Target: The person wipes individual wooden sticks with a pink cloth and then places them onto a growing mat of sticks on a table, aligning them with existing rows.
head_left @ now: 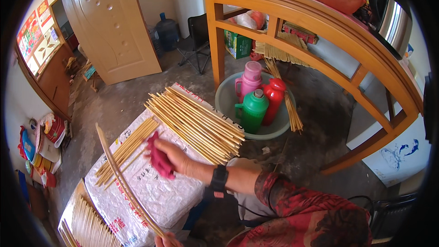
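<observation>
Head view: the left hand (168, 240) grips a long stick (120, 174) by the surface's (180, 199) near edge. The right hand (176, 156) clutches a crimson cloth (158, 159) beside loose sticks (196, 126).

Room's bright where I'm standing, floor (320, 107) dim under table (218, 45). Hard glare on kettle (394, 27) at table's right end. Right hand (174, 155) blurred. Fisheye-bent edges, black corners.

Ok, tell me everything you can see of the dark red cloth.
The cloth is dark pinkish red, soft-looking and crumpled, slightly blurred. The right hand grips it bunched, with loose ends showing above and below. It is over the white sheet, beside the smaller group of sticks; whether it touches either is unclear.
</observation>
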`<action>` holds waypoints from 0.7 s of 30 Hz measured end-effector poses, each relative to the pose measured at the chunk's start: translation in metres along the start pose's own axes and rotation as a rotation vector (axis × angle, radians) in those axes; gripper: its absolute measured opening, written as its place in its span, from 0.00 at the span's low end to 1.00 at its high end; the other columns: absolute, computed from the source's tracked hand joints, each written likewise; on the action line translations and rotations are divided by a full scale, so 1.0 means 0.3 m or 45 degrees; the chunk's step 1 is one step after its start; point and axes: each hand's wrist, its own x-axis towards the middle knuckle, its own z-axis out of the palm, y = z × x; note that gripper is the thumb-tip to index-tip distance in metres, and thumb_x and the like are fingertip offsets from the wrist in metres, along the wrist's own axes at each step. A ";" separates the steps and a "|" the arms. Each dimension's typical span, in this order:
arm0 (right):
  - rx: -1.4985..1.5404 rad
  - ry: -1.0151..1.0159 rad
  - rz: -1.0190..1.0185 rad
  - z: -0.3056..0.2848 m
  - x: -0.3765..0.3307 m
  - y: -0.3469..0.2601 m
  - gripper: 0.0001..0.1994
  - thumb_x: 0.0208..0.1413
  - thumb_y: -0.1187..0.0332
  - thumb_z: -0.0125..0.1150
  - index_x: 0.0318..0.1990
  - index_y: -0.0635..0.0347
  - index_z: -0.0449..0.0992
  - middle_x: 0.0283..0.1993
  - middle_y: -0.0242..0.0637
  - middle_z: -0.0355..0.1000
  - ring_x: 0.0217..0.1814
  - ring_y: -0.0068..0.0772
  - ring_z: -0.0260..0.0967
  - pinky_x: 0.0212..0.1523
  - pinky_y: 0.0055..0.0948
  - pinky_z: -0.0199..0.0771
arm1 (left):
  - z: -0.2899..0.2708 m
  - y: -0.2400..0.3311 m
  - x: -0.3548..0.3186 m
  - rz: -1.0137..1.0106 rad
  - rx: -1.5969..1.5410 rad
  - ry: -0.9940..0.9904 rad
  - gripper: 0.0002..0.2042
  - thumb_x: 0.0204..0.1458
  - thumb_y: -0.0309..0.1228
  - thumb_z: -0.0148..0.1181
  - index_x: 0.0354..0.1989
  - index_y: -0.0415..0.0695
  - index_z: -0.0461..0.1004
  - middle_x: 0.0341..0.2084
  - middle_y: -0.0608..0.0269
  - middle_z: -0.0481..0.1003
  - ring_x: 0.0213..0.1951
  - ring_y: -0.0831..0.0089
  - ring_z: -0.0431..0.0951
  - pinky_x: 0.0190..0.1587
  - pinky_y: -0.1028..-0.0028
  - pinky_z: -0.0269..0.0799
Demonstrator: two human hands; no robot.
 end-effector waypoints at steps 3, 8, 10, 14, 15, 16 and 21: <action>-0.015 -0.160 0.270 0.025 -0.071 0.104 0.18 0.55 0.60 0.40 0.47 0.64 0.59 0.42 0.39 0.66 0.41 0.32 0.66 0.35 0.26 0.70 | 0.066 0.056 0.139 -0.272 -0.501 -0.015 0.10 0.52 0.33 0.45 0.37 0.40 0.64 0.13 0.69 0.61 0.15 0.84 0.57 0.16 0.88 0.51; 0.067 -0.252 0.529 0.057 -0.156 0.147 0.17 0.53 0.58 0.46 0.42 0.64 0.63 0.38 0.41 0.68 0.36 0.29 0.66 0.37 0.24 0.69 | 0.121 0.006 0.219 -0.867 -1.113 -0.001 0.08 0.49 0.34 0.51 0.31 0.44 0.61 0.13 0.73 0.59 0.14 0.87 0.57 0.14 0.87 0.50; 0.035 -0.210 0.448 0.054 -0.145 0.153 0.16 0.53 0.60 0.46 0.42 0.64 0.64 0.38 0.40 0.68 0.35 0.26 0.66 0.35 0.21 0.69 | 0.144 -0.017 0.245 -0.820 -1.168 -0.094 0.07 0.49 0.32 0.52 0.27 0.46 0.60 0.13 0.73 0.60 0.12 0.87 0.57 0.12 0.87 0.50; -0.036 -0.278 0.427 0.025 -0.119 0.158 0.18 0.54 0.61 0.42 0.45 0.67 0.64 0.44 0.41 0.66 0.44 0.25 0.64 0.46 0.21 0.63 | 0.175 -0.087 0.266 -0.730 -1.156 -0.373 0.05 0.49 0.30 0.51 0.29 0.47 0.61 0.12 0.74 0.60 0.10 0.87 0.55 0.11 0.87 0.49; -0.049 -0.275 0.420 0.014 -0.109 0.166 0.18 0.54 0.61 0.42 0.45 0.67 0.64 0.44 0.41 0.66 0.44 0.25 0.64 0.46 0.21 0.63 | 0.175 -0.085 0.276 -0.776 -1.195 -0.307 0.05 0.49 0.30 0.51 0.29 0.46 0.61 0.12 0.74 0.60 0.10 0.87 0.55 0.11 0.87 0.48; -0.073 -0.270 0.389 0.007 -0.097 0.177 0.17 0.54 0.61 0.43 0.45 0.66 0.64 0.44 0.40 0.66 0.44 0.24 0.64 0.46 0.21 0.62 | 0.170 -0.080 0.288 -0.823 -1.231 -0.241 0.05 0.49 0.30 0.51 0.29 0.46 0.62 0.12 0.75 0.60 0.10 0.87 0.55 0.11 0.87 0.48; 0.081 -0.062 0.322 -0.013 -0.076 0.177 0.20 0.49 0.59 0.53 0.47 0.59 0.61 0.43 0.34 0.65 0.44 0.23 0.62 0.46 0.24 0.64 | 0.109 -0.064 0.345 -0.668 -0.962 0.032 0.09 0.46 0.31 0.54 0.22 0.45 0.60 0.13 0.71 0.59 0.12 0.85 0.54 0.12 0.86 0.48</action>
